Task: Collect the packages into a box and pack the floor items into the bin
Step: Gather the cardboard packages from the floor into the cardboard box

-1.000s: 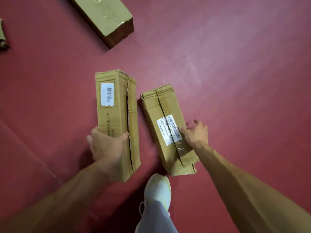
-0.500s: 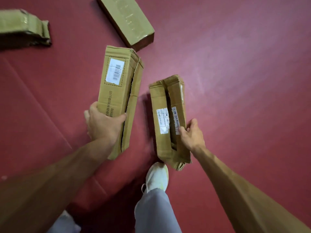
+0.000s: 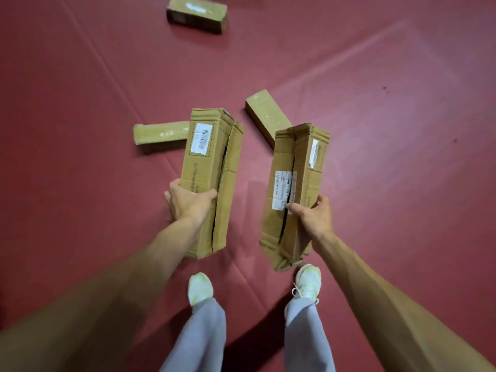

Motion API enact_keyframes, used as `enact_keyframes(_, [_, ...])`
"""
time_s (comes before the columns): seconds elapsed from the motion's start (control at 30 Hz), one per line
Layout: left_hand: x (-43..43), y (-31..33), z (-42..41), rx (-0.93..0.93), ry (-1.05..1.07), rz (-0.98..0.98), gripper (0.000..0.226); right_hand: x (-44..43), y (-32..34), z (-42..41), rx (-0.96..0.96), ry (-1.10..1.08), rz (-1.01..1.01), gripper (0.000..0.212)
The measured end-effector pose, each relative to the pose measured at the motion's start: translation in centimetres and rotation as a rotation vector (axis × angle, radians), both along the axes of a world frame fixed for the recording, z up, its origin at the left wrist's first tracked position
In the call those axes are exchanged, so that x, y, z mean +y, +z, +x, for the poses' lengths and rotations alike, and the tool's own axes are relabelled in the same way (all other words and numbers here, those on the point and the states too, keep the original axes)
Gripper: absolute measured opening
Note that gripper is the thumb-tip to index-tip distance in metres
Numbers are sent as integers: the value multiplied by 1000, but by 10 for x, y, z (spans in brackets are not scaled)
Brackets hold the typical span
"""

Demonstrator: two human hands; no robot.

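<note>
Floor (image 3: 389, 135): dark red mat, creased, seams running diagonally, faint sheen toward 1 o'clock.
Left hand (image 3: 188, 204) grips long cardboard box (image 3: 209, 170): thumb across top face, fingers curled round far edge. Box held above mat, 11 o'clock of feet.
Right hand (image 3: 312, 217) pinches second box (image 3: 300, 189) at split top seam. Also held above mat, 1 o'clock.
Third package (image 3: 161, 135) lies on mat at 10 o'clock, fourth package (image 3: 265, 115) at 12, fifth package (image 3: 197, 13) far off at 12.
White shoes (image 3: 200, 288) at 6.
</note>
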State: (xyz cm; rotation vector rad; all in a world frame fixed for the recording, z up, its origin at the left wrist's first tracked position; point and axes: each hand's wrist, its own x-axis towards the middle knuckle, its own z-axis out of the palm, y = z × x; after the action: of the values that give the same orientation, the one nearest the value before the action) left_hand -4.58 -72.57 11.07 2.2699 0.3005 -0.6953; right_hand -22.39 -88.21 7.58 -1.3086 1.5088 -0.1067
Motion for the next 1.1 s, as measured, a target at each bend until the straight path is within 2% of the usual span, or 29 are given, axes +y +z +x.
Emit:
enact_keyframes(0.1, [58,75,28,-36,-25,-38,85,52,81,25,-52,30,-77,65])
enact_keyframes(0.27, [147,174,45,-33,22,-162,91,134,194,34,-111,92,-131,86])
enact_keyframes(0.4, [218,226,32,-34,97,-238,93,202,248,20,-184,128,-206,71])
enact_keyframes(0.47, [254,247,16,-57,128,-279,92,234,267,10,-214,179,-209,60])
enact_keyframes(0.6, [334,279,-29,-205,165,-304,95,303,288,-14,-317,228,-93,54])
enact_keyframes(0.7, [401,298,-59,-237,191,-300,96,355,298,-33,-378,238,-18,62])
enact_keyframes(0.83, [491,326,-76,-179,289,-300,93,417,316,-41,-418,320,0,75])
enact_keyframes(1.1, [676,365,-73,-239,449,-217,81,571,337,8,-451,547,58,77])
